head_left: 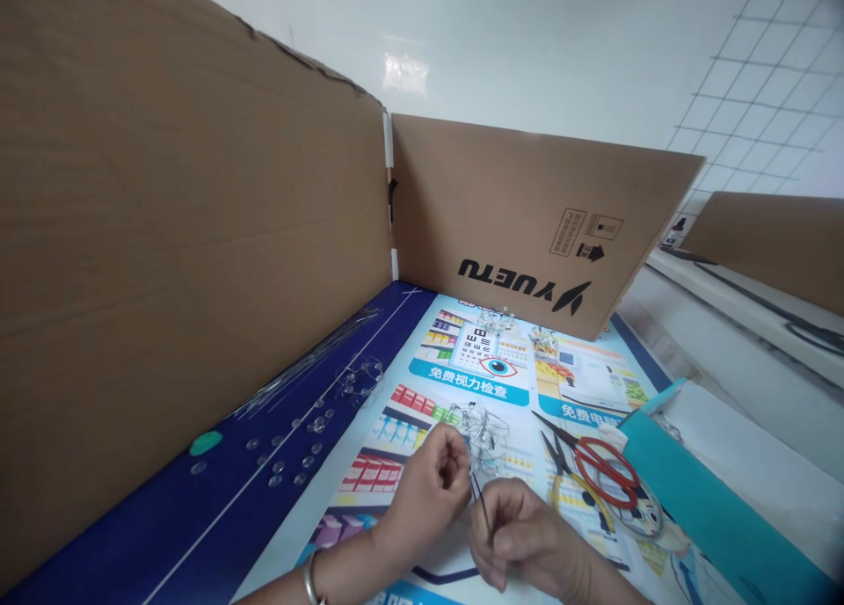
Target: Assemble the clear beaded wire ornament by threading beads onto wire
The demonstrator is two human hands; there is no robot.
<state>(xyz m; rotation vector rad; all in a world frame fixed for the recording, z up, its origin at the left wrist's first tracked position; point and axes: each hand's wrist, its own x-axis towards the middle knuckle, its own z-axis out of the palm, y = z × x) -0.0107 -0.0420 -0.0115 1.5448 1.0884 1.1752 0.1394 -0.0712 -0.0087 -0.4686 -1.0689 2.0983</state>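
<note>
My left hand (432, 482), with a bangle at the wrist, is closed in a pinch above the printed sheet. Close on its right, my right hand (527, 539) is also pinched, thumb against forefinger. A thin dark strand, like wire, (479, 492) runs between the fingertips of both hands; its ends are hidden. Just beyond them lies a tangled piece of clear loops and silvery wire (484, 429). Red-handled scissors (610, 473) and yellow-handled pliers (580, 491) lie to the right of my right hand, near a coil of wire (650, 513).
Cardboard panels (527, 218) stand at the left and back. Clear round beads (277, 473), a green piece (206, 443) and thin wires (309, 359) lie on the blue strip at left. More wire pieces (494, 322) sit at the back. A teal-and-white box (712, 491) occupies the right.
</note>
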